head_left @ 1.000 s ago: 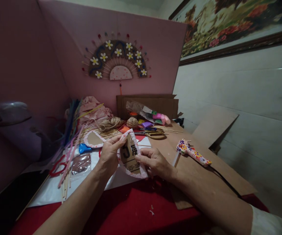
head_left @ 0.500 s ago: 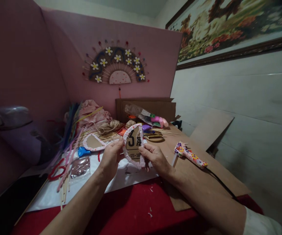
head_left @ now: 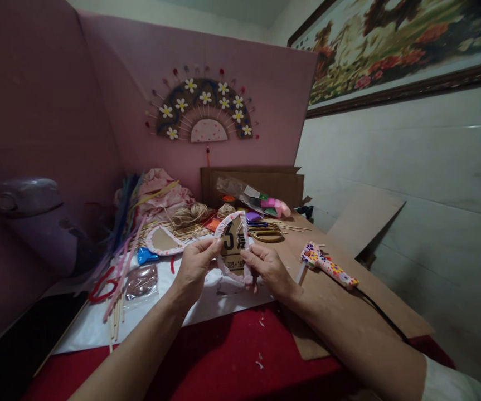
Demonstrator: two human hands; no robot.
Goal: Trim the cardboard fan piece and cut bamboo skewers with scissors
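Note:
Upright between my hands is a half-round cardboard piece (head_left: 234,245), its rim wrapped in pale pink fabric and its bare middle printed with black characters. My left hand (head_left: 200,262) pinches its curved left edge. On the straight right edge, my right hand (head_left: 267,270) grips with the thumb in front; the other fingers are partly hidden behind. A second fabric-edged half-round piece (head_left: 164,241) lies on the white sheet left of my hands. Right of my right hand rests a flower-patterned glue gun (head_left: 328,265) with a black cord.
Brass-handled scissors (head_left: 267,235), twine balls (head_left: 194,213) and thin sticks lie behind my hands. Pink cloth (head_left: 160,192), a blue packet (head_left: 146,256) and a brown packet (head_left: 142,282) are at left. A flowered fan (head_left: 209,131) hangs on the pink panel. Brown cardboard (head_left: 374,295) covers the right side.
The whole view has shifted slightly, so everything appears a little further right. Both hands keep their hold on the half-round piece, which has barely moved.

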